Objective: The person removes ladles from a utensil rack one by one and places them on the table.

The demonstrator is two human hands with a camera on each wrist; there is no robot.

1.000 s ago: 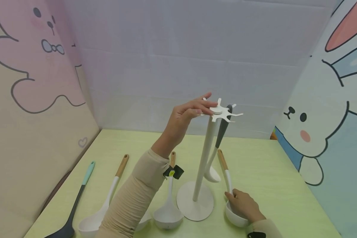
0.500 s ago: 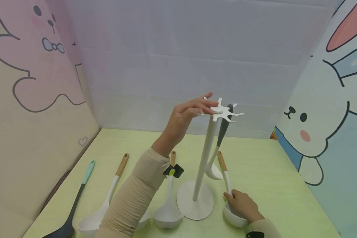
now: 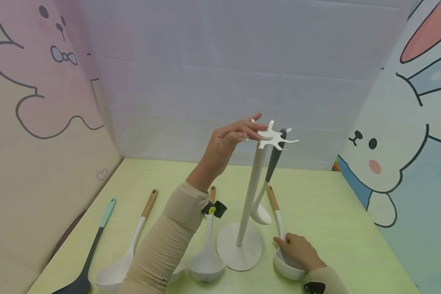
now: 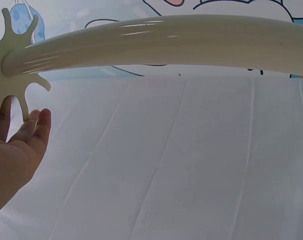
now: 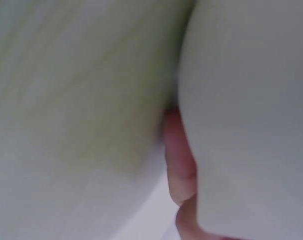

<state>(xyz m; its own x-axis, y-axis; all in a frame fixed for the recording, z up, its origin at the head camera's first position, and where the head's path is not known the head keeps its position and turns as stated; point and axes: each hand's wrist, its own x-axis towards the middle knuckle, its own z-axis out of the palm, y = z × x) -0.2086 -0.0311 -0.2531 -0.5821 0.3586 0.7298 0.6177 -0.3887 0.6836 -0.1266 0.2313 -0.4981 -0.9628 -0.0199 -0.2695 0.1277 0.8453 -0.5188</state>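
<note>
A white utensil stand (image 3: 250, 192) with a ring of hooks on top rises from a round base. My left hand (image 3: 218, 147) lies over its top, fingers stretched out across the hooks. The left wrist view has the left fingertips (image 4: 41, 125) at the hook prongs, seen from below. From a hook on the right hangs a white ladle with a dark grey handle (image 3: 275, 163). To the right of the base, my right hand (image 3: 299, 250) holds a white ladle (image 3: 288, 269) by the lower shaft, just above its bowl. This ladle's wooden handle points away from me; the right wrist view is blurred.
Left of the stand lie a white ladle (image 3: 207, 263) with a wooden handle and a larger white one (image 3: 114, 273). Between them another white bowl (image 3: 177, 271) is mostly hidden by the sleeve. A dark utensil with a mint handle (image 3: 108, 212) lies far left.
The hanging ladle sways slightly. Both hands keep their places on the stand and the ladle; the head view shifts a little.
</note>
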